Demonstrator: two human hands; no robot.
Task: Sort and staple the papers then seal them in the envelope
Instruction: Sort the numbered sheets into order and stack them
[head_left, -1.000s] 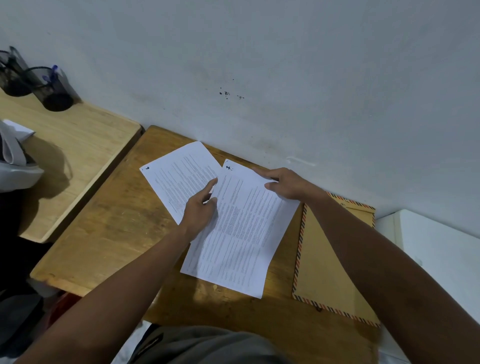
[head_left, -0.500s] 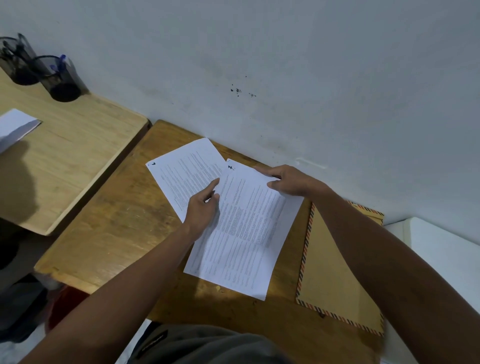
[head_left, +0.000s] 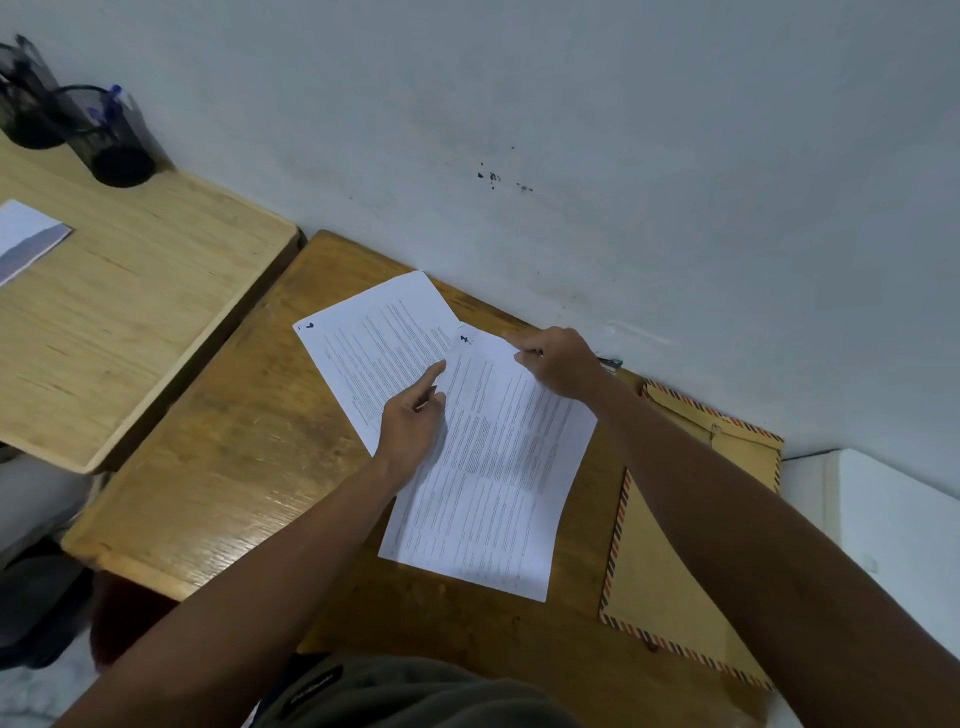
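Observation:
Two printed white sheets lie on the brown wooden desk (head_left: 234, 467). The left sheet (head_left: 374, 343) is partly covered by the right sheet (head_left: 498, 483), which has a handwritten mark at its top left corner. My left hand (head_left: 413, 421) pinches the right sheet's left edge between its outstretched index finger and thumb. My right hand (head_left: 558, 361) pinches that sheet's top right corner, fingers curled. A brown envelope (head_left: 670, 551) with a striped border lies flat to the right, partly under my right forearm. A small metal object (head_left: 612, 362) peeks out behind my right hand.
The grey wall runs right behind the desk. A lighter wooden table (head_left: 130, 322) stands to the left with black mesh pen holders (head_left: 104, 135) and a white paper (head_left: 26, 239). A white surface (head_left: 893, 530) borders the desk on the right.
Both hands keep their hold on the right sheet and have barely moved. The view has shifted a little, and the white bundle at the far left is gone from sight.

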